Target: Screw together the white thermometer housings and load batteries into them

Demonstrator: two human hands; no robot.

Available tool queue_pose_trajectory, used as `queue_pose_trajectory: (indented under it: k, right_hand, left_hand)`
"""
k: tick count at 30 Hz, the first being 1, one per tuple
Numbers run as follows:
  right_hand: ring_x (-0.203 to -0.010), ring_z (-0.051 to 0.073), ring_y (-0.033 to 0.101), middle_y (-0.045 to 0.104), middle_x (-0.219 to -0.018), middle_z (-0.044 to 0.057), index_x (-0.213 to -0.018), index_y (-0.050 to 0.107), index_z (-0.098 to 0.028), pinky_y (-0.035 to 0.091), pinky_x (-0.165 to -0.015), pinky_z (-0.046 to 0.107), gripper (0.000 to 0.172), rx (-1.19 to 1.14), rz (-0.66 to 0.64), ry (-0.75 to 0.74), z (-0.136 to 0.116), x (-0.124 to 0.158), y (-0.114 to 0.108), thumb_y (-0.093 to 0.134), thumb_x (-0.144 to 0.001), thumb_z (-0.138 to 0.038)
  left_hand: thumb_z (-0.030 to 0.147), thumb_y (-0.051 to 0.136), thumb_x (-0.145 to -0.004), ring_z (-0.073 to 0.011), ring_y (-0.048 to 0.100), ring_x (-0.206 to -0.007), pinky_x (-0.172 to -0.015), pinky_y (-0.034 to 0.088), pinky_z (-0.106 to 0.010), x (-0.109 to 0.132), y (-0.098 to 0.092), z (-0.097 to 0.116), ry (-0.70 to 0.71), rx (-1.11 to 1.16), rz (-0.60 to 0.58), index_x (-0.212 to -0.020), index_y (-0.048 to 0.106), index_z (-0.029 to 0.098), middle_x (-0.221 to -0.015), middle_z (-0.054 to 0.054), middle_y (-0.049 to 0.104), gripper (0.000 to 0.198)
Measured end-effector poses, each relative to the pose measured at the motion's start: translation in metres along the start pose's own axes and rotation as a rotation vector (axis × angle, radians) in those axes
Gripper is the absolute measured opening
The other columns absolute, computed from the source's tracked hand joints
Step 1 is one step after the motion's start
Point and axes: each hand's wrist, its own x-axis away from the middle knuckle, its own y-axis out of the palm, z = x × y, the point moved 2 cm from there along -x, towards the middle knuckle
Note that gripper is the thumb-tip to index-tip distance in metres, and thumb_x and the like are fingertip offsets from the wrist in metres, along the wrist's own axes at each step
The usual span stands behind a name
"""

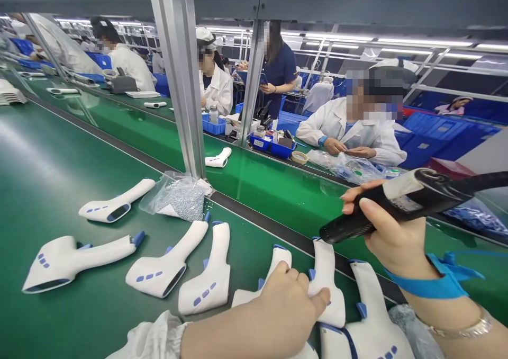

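Observation:
My right hand point(391, 237) is wrapped round a black electric screwdriver point(400, 203), tilted with its tip down to the left. The tip is at the handle end of a white infrared thermometer point(331, 308), near its blue cap. My left hand point(288, 301) is closed over this thermometer's body, thumb lying on it; the fingertips are partly hidden. Another white thermometer point(280, 258) lies partly under the left hand. To the right, close below the screwdriver, is a further thermometer point(375, 306). A blue wrist strap point(431, 280) circles my right wrist.
Several more thermometers point(166, 266) lie on the green bench point(47, 168) to the left. Near the metal post point(178, 78) is a clear bag of small screws point(180, 197). Beyond the dark ledge runs a green belt point(262, 181), with a seated co-worker point(349, 118) across it.

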Motion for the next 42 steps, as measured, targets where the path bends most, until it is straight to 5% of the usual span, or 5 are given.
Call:
queue_pose_trajectory:
  k: [10, 14, 19, 31, 42]
  right_hand:
    - [-0.057, 0.023, 0.049, 0.053, -0.079, 0.006, -0.089, 0.055, -0.026, 0.043, -0.05, 0.033, 0.026, 0.054, -0.048, 0.04, -0.012, -0.002, 0.005, 0.071, -0.07, -0.035]
    - [-0.058, 0.023, 0.048, 0.052, -0.079, 0.007, -0.089, 0.057, -0.028, 0.044, -0.05, 0.033, 0.021, 0.053, -0.088, 0.061, -0.023, -0.002, 0.012, 0.068, -0.075, -0.038]
    - [-0.055, 0.019, 0.05, 0.053, -0.075, 0.008, -0.088, 0.053, -0.019, 0.046, -0.049, 0.025, 0.023, -0.014, -0.105, 0.067, -0.037, -0.002, 0.019, 0.068, -0.072, -0.027]
    - [-0.056, 0.022, 0.049, 0.053, -0.079, 0.008, -0.091, 0.054, -0.022, 0.044, -0.049, 0.031, 0.019, 0.058, -0.17, 0.011, -0.04, -0.001, 0.024, 0.065, -0.077, -0.03]
    - [-0.057, 0.025, 0.049, 0.053, -0.079, 0.005, -0.088, 0.054, -0.028, 0.044, -0.048, 0.037, 0.029, 0.141, -0.1, 0.12, -0.014, -0.003, 0.016, 0.072, -0.07, -0.041]
  left_hand:
    - [0.025, 0.049, -0.081, -0.0294, 0.05, -0.103, -0.084, 0.033, -0.041, -0.001, 0.008, -0.002, 0.004, 0.045, 0.129, -0.136, 0.027, 0.016, -0.109, -0.019, 0.053, 0.06]
    - [0.026, 0.052, -0.08, -0.0413, 0.018, -0.131, -0.095, 0.021, -0.055, -0.001, 0.012, -0.004, -0.002, 0.085, 0.308, -0.13, 0.038, 0.021, -0.14, -0.027, 0.022, 0.052]
    - [0.022, 0.055, -0.078, -0.0408, 0.002, -0.133, -0.099, 0.012, -0.06, -0.001, 0.016, -0.006, -0.002, 0.179, 0.296, -0.129, 0.039, 0.022, -0.144, -0.029, 0.005, 0.053]
    - [0.021, 0.056, -0.077, -0.0409, 0.006, -0.133, -0.098, 0.015, -0.061, -0.002, 0.014, -0.006, -0.01, 0.163, 0.272, -0.13, 0.038, 0.021, -0.144, -0.029, 0.009, 0.056]
    - [0.028, 0.043, -0.084, -0.0307, 0.028, -0.131, -0.101, 0.01, -0.056, -0.004, 0.011, -0.004, 0.022, 0.019, 0.128, -0.137, 0.027, 0.02, -0.134, -0.025, 0.039, 0.056]
